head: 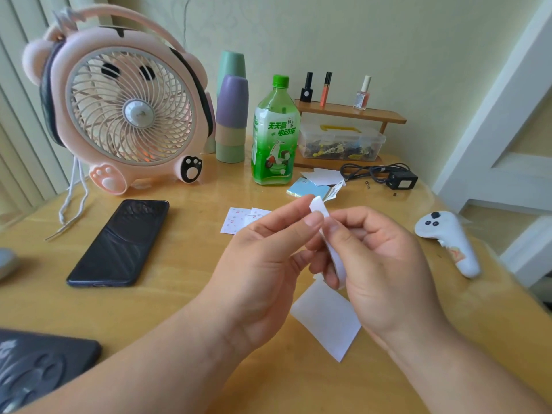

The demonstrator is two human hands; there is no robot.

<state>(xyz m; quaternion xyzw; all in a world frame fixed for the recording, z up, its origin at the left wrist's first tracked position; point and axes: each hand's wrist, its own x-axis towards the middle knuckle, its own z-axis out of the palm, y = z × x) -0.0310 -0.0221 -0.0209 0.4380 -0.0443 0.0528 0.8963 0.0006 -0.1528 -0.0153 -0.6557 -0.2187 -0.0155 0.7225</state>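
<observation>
centre of the frame: my left hand (pixel 263 264) and right hand (pixel 385 264), each grip clamped on a white paper strip (pixel 317 205). i judge it light, floppy, easily creased, best pinched near its ends.

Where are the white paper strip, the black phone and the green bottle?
white paper strip (pixel 318 206): head view, its curled upper end.
black phone (pixel 119 243): head view, middle of its screen.
green bottle (pixel 275 138): head view, its label.

white paper strip (pixel 318 207), pink fan (pixel 125 106), grn bottle (pixel 274 138)
</observation>
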